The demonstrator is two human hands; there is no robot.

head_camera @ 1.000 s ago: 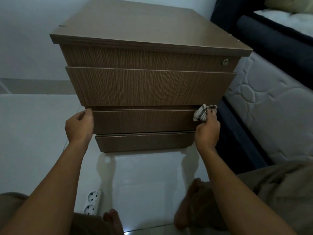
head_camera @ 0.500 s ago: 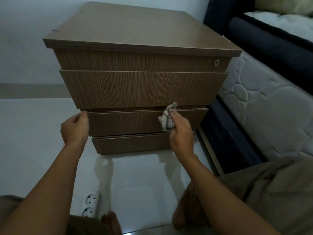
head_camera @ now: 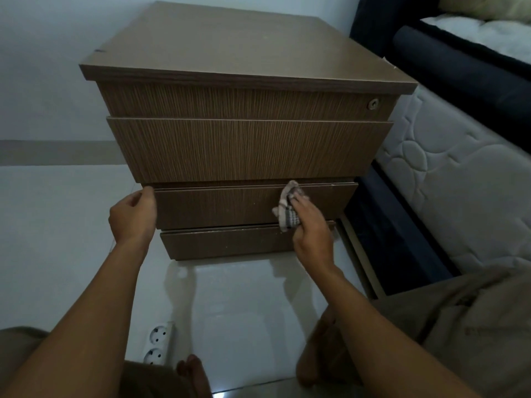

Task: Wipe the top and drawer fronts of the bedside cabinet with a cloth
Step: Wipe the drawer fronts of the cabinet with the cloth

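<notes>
A brown wood-grain bedside cabinet (head_camera: pixel 247 150) stands on the white floor in front of me, its bare top (head_camera: pixel 241 44) tilted away. The top drawer front carries a small round lock (head_camera: pixel 373 104). My right hand (head_camera: pixel 309 222) holds a small checked cloth (head_camera: pixel 288 209) pressed against the right half of the third drawer front (head_camera: pixel 218 206). My left hand (head_camera: pixel 133 215) holds the left end of that same drawer front, fingers curled at its edge. A narrow bottom panel (head_camera: pixel 227 242) sits below.
A bed with a quilted white mattress (head_camera: pixel 448 179) and dark frame (head_camera: pixel 396 234) stands close to the cabinet's right side. A white power strip (head_camera: pixel 158 343) lies on the glossy floor near my bare feet (head_camera: pixel 192 372). A pale wall runs behind on the left.
My right hand has slid the cloth left from the drawer front's right end to its right half, then dropped slightly. My left hand has stayed on the left end.
</notes>
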